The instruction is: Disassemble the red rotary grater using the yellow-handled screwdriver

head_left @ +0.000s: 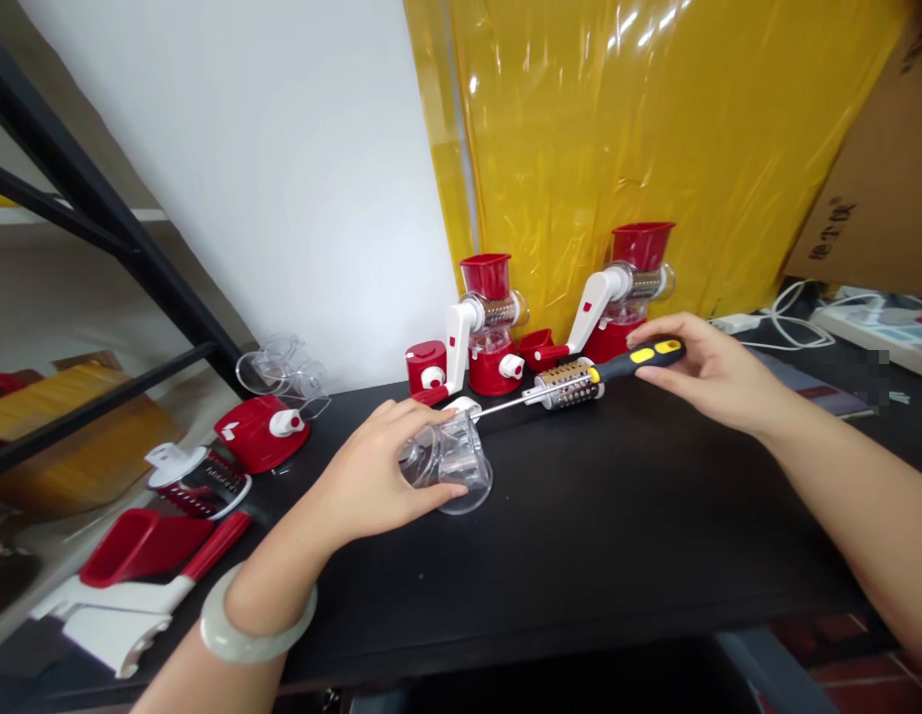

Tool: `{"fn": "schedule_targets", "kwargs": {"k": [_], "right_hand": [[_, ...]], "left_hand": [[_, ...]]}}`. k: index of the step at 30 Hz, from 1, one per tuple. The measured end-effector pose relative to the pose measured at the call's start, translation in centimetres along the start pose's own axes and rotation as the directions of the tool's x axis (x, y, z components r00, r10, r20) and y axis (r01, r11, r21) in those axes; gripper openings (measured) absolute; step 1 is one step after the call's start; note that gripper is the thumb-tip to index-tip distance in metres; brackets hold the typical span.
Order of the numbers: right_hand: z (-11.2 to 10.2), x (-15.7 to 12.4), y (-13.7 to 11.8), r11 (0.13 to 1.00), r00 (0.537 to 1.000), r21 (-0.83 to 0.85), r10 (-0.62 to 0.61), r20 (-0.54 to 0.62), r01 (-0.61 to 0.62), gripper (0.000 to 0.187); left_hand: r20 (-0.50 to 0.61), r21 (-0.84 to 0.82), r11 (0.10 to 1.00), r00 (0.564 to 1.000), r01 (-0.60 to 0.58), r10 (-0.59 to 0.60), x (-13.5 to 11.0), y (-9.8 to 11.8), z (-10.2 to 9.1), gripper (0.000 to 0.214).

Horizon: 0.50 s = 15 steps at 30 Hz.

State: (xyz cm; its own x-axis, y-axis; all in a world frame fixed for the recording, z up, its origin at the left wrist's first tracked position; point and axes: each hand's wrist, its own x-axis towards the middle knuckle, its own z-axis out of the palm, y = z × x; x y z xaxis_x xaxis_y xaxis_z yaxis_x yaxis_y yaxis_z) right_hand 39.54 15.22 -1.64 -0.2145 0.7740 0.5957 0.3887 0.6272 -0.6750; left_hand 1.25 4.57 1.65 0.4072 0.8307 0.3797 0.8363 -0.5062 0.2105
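1. We work at a black table (580,555) before yellow sheeting (654,129).
2. Our left hand (383,466) grips the clear plastic piece (465,466) mid-table; it looks light, stiff, slick and crackable, best held around its wall.
3. Our right hand (706,372) pinches the screwdriver (625,366) by its thick handle.
4. Beyond, a perforated drum (569,392) lies before red graters (492,367).
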Motion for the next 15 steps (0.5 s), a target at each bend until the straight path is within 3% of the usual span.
{"fn": "schedule_targets", "kwargs": {"k": [4, 7, 10, 13, 15], "right_hand": [[-0.07, -0.06, -0.20, 0.996, 0.994, 0.029, 0.086, 0.064, -0.088, 0.053], [-0.19, -0.02, -0.04, 0.990, 0.981, -0.077, 0.131, 0.141, -0.122, 0.051], [-0.24, 0.08, 0.14, 0.980, 0.992, -0.196, 0.045, 0.117, -0.022, 0.046], [-0.17, 0.12, 0.26, 0.985, 0.996, -0.158, -0.054, 0.073, 0.065, 0.033], [-0.09, 0.14, 0.37, 0.983, 0.994, -0.151, -0.094, 0.061, 0.103, 0.035]], "left_hand": [[0.003, -0.001, 1.000, 1.000, 0.003, -0.003, 0.02, 0.08, 0.02, 0.065], [0.006, 0.002, 1.000, 1.000, 0.001, -0.002, -0.02, 0.06, -0.01, 0.066], [0.013, 0.003, 1.000, 1.000, 0.004, -0.004, -0.01, -0.05, 0.01, 0.066], [0.010, 0.000, 1.000, 1.000, 0.002, -0.001, 0.01, -0.15, 0.06, 0.065], [0.005, -0.001, 1.000, 1.000, -0.004, 0.004, -0.01, -0.16, 0.09, 0.065]]}}
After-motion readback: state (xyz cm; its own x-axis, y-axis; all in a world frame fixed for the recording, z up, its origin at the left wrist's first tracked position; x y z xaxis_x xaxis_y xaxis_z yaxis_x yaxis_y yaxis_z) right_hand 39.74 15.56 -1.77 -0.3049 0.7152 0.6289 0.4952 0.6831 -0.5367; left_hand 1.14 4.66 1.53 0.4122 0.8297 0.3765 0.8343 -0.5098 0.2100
